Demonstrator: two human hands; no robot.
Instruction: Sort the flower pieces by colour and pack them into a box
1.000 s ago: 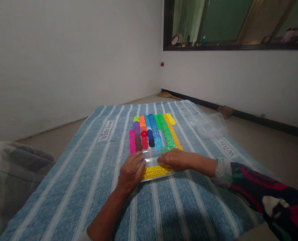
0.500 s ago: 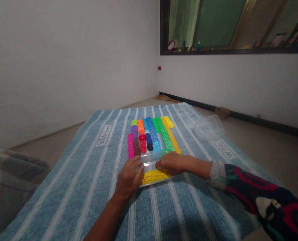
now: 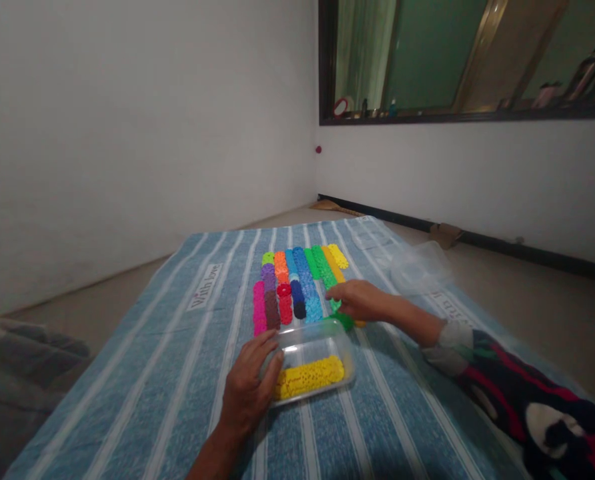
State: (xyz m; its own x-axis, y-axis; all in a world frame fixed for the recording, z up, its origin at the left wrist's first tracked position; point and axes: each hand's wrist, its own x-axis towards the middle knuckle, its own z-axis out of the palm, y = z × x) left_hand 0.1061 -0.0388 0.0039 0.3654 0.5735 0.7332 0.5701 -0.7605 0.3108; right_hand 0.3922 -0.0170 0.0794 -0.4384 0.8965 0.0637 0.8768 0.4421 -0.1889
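A clear plastic container (image 3: 347,347) sits on the striped cloth, with a row of yellow pieces (image 3: 311,377) along its near side. My left hand (image 3: 250,373) grips the container's left wall, thumb over the rim. Beyond the container, my right hand (image 3: 360,300) is over the lower end of a green row (image 3: 322,267) and an orange-yellow row (image 3: 336,263). Its index finger stretches left, and I see nothing held; the other fingers are partly hidden. Dark green pieces (image 3: 345,321) lie just behind the container's far rim.
Rows of small pieces in pink (image 3: 260,307), brown (image 3: 271,308), red (image 3: 285,310), dark blue (image 3: 298,300) and light blue (image 3: 311,303) lie beyond the container. A clear plastic lid or tray (image 3: 420,267) is at the cloth's right. Grey fabric (image 3: 27,373) lies at far left.
My right hand has left the container's inside and moved up and away to the green and orange-yellow rows. My left hand stays on the container. The view has tilted slightly upward.
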